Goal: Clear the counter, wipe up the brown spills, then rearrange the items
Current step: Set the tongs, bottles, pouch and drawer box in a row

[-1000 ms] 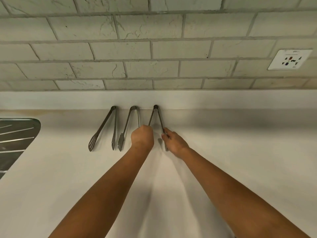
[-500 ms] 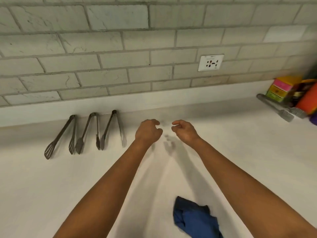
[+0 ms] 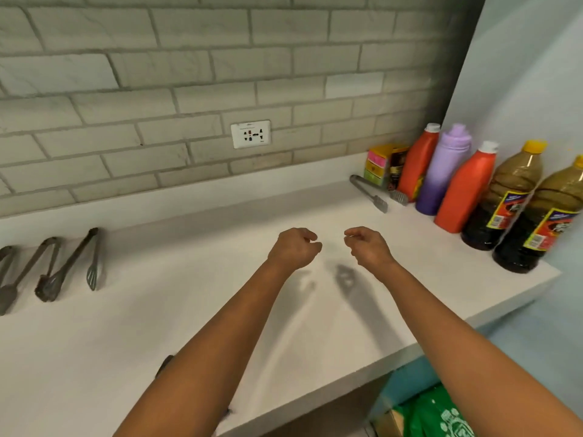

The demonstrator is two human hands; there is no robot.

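Note:
My left hand (image 3: 295, 249) and my right hand (image 3: 367, 247) hover side by side over the middle of the white counter (image 3: 189, 310), fingers loosely curled, holding nothing. Three metal tongs lie in a row by the back wall at the far left, the rightmost tongs (image 3: 74, 263) nearest my hands. A fourth pair of tongs (image 3: 369, 192) lies at the back right, in front of a colourful box (image 3: 383, 164). No brown spill shows on the surface. A dark scrap of cloth (image 3: 164, 365) peeks out from under my left forearm.
Bottles line the right wall: an orange bottle (image 3: 418, 162), a purple bottle (image 3: 444, 171), a second orange bottle (image 3: 467, 190) and two dark sauce bottles (image 3: 504, 200). A wall socket (image 3: 250, 134) sits above the counter. A green bag (image 3: 441, 414) lies below the counter's right end.
Both hands let go of the third tongs and moved right, away from the row. The view swung right, bringing the bottles in. My left arm now covers the blue cloth.

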